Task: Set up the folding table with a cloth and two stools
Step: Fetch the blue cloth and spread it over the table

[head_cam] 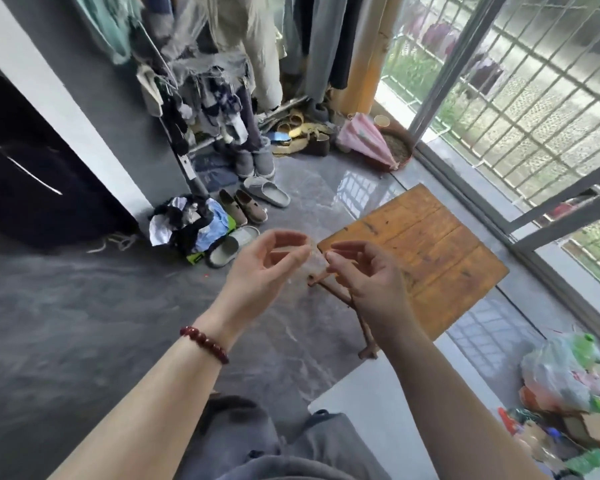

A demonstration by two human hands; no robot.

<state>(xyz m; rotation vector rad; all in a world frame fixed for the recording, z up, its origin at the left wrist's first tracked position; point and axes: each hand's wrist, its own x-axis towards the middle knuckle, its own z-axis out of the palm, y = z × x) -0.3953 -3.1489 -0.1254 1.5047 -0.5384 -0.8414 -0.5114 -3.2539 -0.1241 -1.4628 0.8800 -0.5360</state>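
Two hands, the left hand [274,261] and right hand [368,271], pinch what seems a thin clear cloth [315,263] between them, near the folding table [430,251] standing open by the window [499,98]; tease its layers apart slowly; keep tension even to avoid tearing.

A single view comes from the person's head through a wide lens that bends the edges, facing forward and steeply down along both forearms. The left hand [267,261] and right hand [368,282] sit close to the camera at mid-frame, with the wooden worktop [430,254] just beyond them, low over the floor [84,306]. Farther off, the view reaches a clothes rack [222,64] ahead and a barred window [534,98] on the right.
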